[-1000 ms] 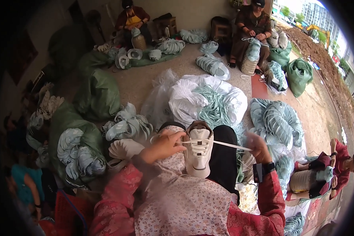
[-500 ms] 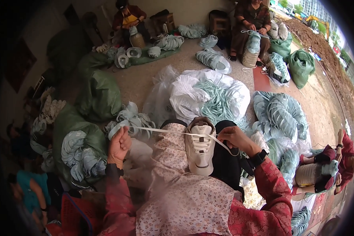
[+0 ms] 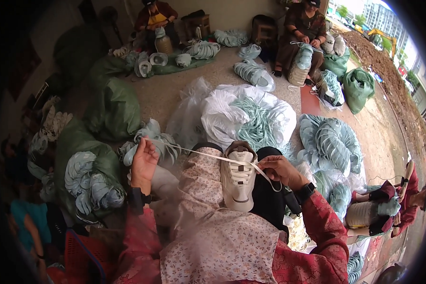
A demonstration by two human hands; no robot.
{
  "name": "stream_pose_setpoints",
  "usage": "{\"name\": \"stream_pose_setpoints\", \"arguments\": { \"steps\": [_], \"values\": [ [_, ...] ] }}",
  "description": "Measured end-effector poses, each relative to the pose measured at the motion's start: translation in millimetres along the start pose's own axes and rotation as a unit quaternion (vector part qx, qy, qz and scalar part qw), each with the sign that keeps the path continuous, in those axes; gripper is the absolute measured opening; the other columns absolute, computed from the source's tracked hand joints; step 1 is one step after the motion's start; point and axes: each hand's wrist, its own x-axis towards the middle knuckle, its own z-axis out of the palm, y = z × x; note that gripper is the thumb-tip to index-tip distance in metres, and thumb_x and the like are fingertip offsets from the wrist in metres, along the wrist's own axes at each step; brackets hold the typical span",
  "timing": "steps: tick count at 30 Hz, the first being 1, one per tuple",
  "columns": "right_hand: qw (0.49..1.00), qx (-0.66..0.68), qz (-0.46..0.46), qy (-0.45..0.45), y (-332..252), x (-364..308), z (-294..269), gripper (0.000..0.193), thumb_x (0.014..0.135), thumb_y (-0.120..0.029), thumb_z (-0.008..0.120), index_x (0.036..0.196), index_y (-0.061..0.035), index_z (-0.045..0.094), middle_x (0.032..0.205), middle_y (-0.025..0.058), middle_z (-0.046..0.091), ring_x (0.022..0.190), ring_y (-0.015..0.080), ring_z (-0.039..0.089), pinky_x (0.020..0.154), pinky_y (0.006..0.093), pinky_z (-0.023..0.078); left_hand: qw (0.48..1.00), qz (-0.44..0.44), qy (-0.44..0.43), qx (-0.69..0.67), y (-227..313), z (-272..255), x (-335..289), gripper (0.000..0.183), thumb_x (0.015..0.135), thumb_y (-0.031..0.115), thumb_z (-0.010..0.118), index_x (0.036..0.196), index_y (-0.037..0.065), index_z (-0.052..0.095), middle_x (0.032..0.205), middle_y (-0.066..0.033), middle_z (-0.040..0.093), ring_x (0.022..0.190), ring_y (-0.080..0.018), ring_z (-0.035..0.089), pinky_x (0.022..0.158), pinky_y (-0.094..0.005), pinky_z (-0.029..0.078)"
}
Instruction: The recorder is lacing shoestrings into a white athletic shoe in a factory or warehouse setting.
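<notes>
Floor (image 3: 161, 94): strewn with bags (image 3: 116, 109).
Shoe (image 3: 240, 184): on the lap (image 3: 201, 182); probably light, firm; grip its sides.
Lace (image 3: 201, 153): likely soft, limp; pinch near its ends.
Left hand (image 3: 144, 163): curled, lace at fingertips.
Right hand (image 3: 281, 171): pinching lace beside the shoe.

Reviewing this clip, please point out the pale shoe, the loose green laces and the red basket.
Pale shoe (image 3: 240, 190): head view, on its mesh toe.
Green laces (image 3: 256, 124): head view, mid-pile, on the strands.
Red basket (image 3: 75, 247): head view, on its side wall.
</notes>
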Motion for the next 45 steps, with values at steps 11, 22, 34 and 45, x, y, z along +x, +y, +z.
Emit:
{"name": "stream_pose_setpoints", "arguments": {
  "steps": [11,22,34,45],
  "values": [
    [0.996,-0.007,-0.039,0.081,10,2,14,0.016,0.09,-0.014,0.061,0.091,0.0001,0.068,0.076,0.0036,0.067,0.047,0.0046,0.049,0.037,0.0188,0.031,0.975,-0.03,-0.131,-0.175,10,20,-5,0.022,0.099,0.026,0.054,0.111,0.01,0.062,0.079,0.0037,0.059,0.078,-0.014,0.056,0.082,-0.0334,0.049],
    [0.869,-0.432,-0.238,0.031,-19,18,-5,0.023,0.084,-0.021,0.068,0.099,-0.0042,0.065,0.09,0.0109,0.064,0.076,0.0238,0.062,0.069,0.0366,0.05,0.801,0.136,-0.048,0.581,-37,5,2,0.019,0.09,0.016,0.062,0.104,0.004,0.065,0.075,-0.0044,0.059,0.062,-0.0159,0.054,0.056,-0.0242,0.043],
    [0.897,-0.362,-0.216,-0.137,-33,41,-29,0.029,0.073,-0.009,0.08,0.097,-0.0063,0.065,0.091,0.0022,0.058,0.078,0.0124,0.06,0.068,0.0264,0.048,0.671,0.111,-0.43,0.593,-169,166,5,0.011,0.084,0.006,0.064,0.094,0.001,0.068,0.083,-0.007,0.065,0.078,-0.0166,0.064,0.07,-0.0281,0.049],
    [0.903,-0.327,-0.218,-0.176,-29,48,-43,0.019,0.077,-0.009,0.078,0.089,-0.0058,0.064,0.093,0.0004,0.055,0.084,0.0113,0.059,0.074,0.0254,0.048,0.681,0.01,-0.473,0.559,-180,170,16,0.013,0.08,0.006,0.069,0.092,0.001,0.069,0.081,-0.0037,0.062,0.074,-0.0119,0.06,0.068,-0.0255,0.047]
  ]
}}
